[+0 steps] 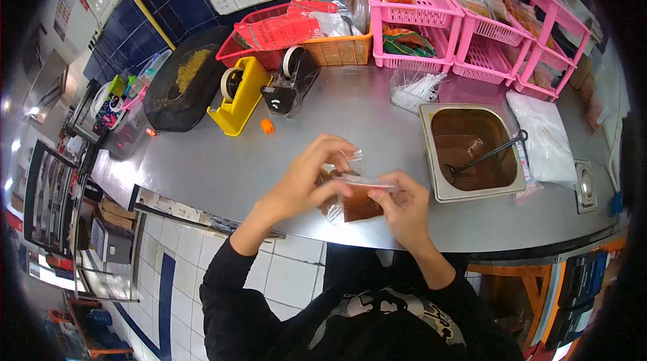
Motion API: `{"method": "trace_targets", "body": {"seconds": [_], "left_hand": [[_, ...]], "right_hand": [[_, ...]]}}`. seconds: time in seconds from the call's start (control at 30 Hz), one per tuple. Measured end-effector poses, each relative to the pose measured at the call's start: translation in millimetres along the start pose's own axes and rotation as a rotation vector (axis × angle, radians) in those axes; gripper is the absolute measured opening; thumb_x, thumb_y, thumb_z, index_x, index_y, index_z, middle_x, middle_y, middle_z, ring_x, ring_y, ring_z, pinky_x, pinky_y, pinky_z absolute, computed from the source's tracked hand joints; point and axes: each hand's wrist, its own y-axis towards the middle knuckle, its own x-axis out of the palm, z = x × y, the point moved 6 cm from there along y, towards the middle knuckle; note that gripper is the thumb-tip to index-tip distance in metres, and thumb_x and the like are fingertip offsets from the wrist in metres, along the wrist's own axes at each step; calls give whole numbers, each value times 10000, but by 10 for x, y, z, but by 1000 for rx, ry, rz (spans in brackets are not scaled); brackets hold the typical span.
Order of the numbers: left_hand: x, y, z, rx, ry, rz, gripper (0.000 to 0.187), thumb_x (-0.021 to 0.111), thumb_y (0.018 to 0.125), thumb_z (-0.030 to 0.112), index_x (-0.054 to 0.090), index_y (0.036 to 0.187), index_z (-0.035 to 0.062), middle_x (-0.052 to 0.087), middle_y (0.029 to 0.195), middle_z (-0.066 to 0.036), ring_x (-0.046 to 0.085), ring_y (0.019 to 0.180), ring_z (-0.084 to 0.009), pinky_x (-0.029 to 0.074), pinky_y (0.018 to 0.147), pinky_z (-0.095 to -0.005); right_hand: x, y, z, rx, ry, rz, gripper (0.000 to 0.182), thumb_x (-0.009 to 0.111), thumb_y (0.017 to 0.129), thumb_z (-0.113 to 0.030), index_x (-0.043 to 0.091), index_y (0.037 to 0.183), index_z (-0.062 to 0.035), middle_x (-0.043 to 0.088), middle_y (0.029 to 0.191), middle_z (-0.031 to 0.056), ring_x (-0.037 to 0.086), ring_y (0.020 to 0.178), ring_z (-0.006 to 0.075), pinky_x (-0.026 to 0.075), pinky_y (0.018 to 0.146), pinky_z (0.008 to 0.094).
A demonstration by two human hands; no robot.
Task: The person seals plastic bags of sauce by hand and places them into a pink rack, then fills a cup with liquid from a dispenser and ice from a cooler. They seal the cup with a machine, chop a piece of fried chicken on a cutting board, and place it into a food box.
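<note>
Stainless-steel counter (337, 101) spans the middle of the frame, and just above its front edge, at centre, is a clear zip-lock pouch of brown sauce (362, 207). The left hand (296, 182) pinches the pouch's top from the left; the right hand (409, 211) grips the other end of that strip narrowly between thumb and fingers. More clear plastic shows beside it, partly hidden by the left hand. The step in hand looks like working the pouch's mouth; that calls for even pressure along the strip and little squeeze on the filled part. Right of centre, a steel pan (480, 194) holds brown sauce and a ladle (495, 152), its handle jutting over the rim on the side away from the hands. Upper left are a yellow tape dispenser (236, 110) and an orange cap (267, 126); pink racks (414, 16) fill the upper right
</note>
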Motion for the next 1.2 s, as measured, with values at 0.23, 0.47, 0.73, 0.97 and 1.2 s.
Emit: {"method": "trace_targets", "body": {"seconds": [0.23,0.47,0.73,0.97,1.2], "left_hand": [[245,-126,-218,36,290,-415,350,655,785,252,555,1095,123,586,1044,-20,520,1043,-209,309,949,-382],[211,1,-265,22,455,-475,232,681,764,214,605,953,102,616,895,-1,557,896,-193,372,834,-356],[24,-200,-92,-204,-100,267,89,642,831,60,569,867,25,638,829,-52,624,759,-127,493,700,-274],[231,-287,-246,-366,-407,58,102,613,856,61,552,922,11,624,917,-65,601,846,-112,484,781,-258],[71,-77,-506,-92,640,-7,292,637,826,188,552,1067,46,609,991,-118,597,876,-247,455,813,-327]], "right_hand": [[-178,-356,-54,68,81,-5,35,606,825,16,602,860,15,606,818,46,565,809,95,453,750,233],[-161,-427,93,40,177,-94,80,592,801,65,599,827,-11,547,1075,107,552,1000,175,472,781,262],[38,-286,64,11,220,-58,104,585,791,81,602,786,-21,412,1268,133,499,1122,236,446,883,316],[26,-164,105,41,278,-32,55,578,816,58,577,839,8,609,932,92,569,919,142,457,815,253],[-14,-213,77,-90,101,24,60,577,810,64,582,851,22,611,905,89,591,839,132,475,750,249]]}}
